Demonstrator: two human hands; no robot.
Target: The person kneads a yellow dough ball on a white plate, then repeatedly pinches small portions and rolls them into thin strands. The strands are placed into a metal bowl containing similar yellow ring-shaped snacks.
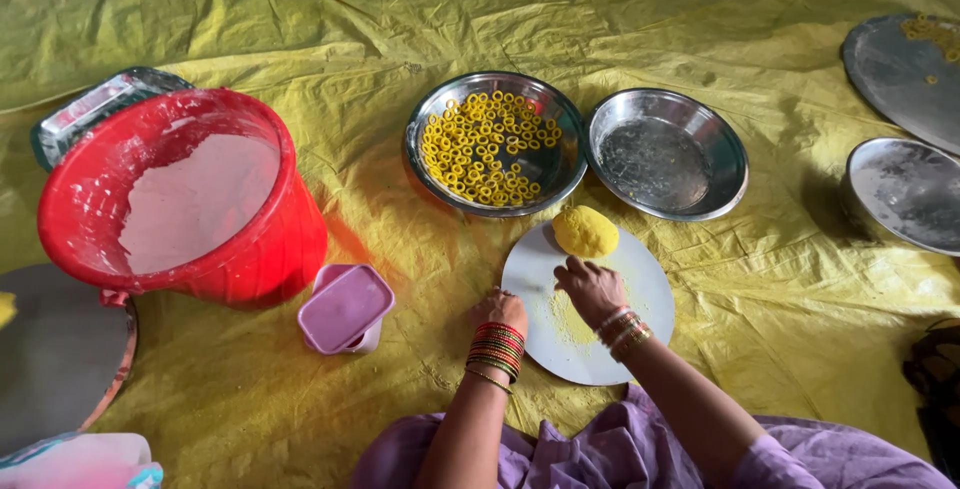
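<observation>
A lump of yellow dough (585, 230) sits at the far edge of a round white board (640, 279) on the yellow sheet. My right hand (592, 289) rests on the board just below the lump, fingers curled, pressing on something small I cannot make out. My left hand (500, 309), with red bangles at the wrist, lies at the board's left edge with fingers bent down. A steel bowl (428, 119) beyond the board holds several small yellow dough rings (487, 147).
An empty steel bowl (667, 153) stands right of the ring bowl. A red bucket (255, 249) of white flour and a small pink tub (346, 306) are at left. Steel plates (900, 189) lie at right, one (890, 69) with several rings.
</observation>
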